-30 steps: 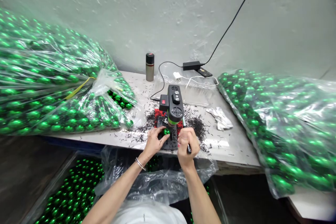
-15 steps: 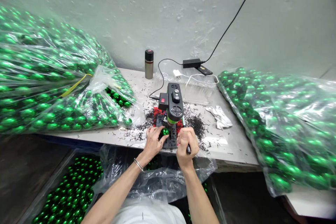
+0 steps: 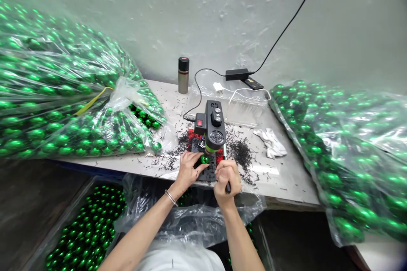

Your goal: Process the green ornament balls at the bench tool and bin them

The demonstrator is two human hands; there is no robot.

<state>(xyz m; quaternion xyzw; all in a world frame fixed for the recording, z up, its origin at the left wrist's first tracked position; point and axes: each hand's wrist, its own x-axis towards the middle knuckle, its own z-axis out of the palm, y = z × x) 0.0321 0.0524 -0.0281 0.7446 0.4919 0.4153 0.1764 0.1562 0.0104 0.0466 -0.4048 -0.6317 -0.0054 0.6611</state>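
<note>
My left hand [image 3: 190, 168] holds a shiny green ball [image 3: 205, 159] between thumb and fingers, on the dark base of a small black bench drill press [image 3: 215, 123]. The machine's head is right over the ball; whether its tip touches the ball is hidden. My right hand [image 3: 228, 178] is closed around the black-ended lever [image 3: 228, 187] at the machine's right side. Red material [image 3: 193, 134] lies by the base, and heaps of small black shavings [image 3: 240, 152] surround it.
Clear bags of green balls stand left [image 3: 63, 106] and right [image 3: 337, 148]. Behind the machine are a bottle [image 3: 183, 78], clear plastic trays [image 3: 244, 112] and a power adapter [image 3: 237, 74]. White gloves [image 3: 271, 142] lie right. A bin of balls [image 3: 85, 224] sits below the table edge.
My right hand has come slightly down with the lever, and the machine's head looks a little lower. The left hand stays on the ball. The whole view has shifted slightly.
</note>
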